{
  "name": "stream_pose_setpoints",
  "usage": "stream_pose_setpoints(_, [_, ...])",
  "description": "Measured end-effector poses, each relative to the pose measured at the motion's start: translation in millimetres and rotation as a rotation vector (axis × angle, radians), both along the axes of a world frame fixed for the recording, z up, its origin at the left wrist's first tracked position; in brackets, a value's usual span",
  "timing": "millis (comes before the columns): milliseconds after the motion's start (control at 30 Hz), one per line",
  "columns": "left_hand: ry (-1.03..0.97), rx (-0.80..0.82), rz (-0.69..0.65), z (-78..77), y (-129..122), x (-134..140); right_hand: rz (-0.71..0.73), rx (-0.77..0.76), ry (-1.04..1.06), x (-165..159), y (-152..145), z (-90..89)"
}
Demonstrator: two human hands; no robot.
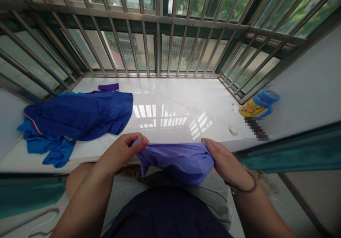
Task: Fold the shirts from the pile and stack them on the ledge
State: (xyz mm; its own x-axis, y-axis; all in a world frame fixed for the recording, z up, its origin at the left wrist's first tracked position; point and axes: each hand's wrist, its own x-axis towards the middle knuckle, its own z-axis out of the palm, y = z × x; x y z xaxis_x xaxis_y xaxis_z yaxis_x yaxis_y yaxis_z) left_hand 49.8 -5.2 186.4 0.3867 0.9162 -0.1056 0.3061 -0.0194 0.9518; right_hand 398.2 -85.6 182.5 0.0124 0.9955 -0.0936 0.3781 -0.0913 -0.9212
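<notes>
A light purple piece of cloth [183, 163] is stretched between my two hands above my lap. Its top edge runs taut and its lower part hangs loose; whether it is a garment I cannot tell. My left hand [130, 147] pinches the left end of that edge between thumb and fingers. At the other end, my right hand [220, 156] grips the corner with the thumb on top. To the left on the white sill lies a dark blue garment [82, 114], over a lighter blue garment [50, 147] and a bit of dark purple cloth [108, 87].
The glossy sill [170, 128] ends at metal window bars [149, 17]. On its right side stand a yellow and blue bottle [259, 103], a small pale block [233, 130] and a blurred-out dark object [257, 128]. Teal curtains [295, 151] hang at both sides.
</notes>
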Motion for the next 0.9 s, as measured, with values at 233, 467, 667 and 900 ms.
stream_pose_setpoints(233, [0.303,0.28,-0.107,-1.0,-4.3,14.9,0.097,0.009,0.044,-19.3,1.2,23.4])
stream_pose_setpoints(467, [0.294,0.266,0.034,-24.9,-4.3,8.3,0.041,0.073,-0.099,-28.0,-3.6,34.3])
stream_pose_setpoints(667, [0.345,0.265,0.107,-52.2,-3.2,6.9,0.084,0.157,-0.074,-39.3,-13.1,42.5])
stream_pose_setpoints(900, [-0.132,-0.054,0.276,-65.5,4.4,8.1,0.261,0.15,-0.144,-43.1,-25.9,41.1])
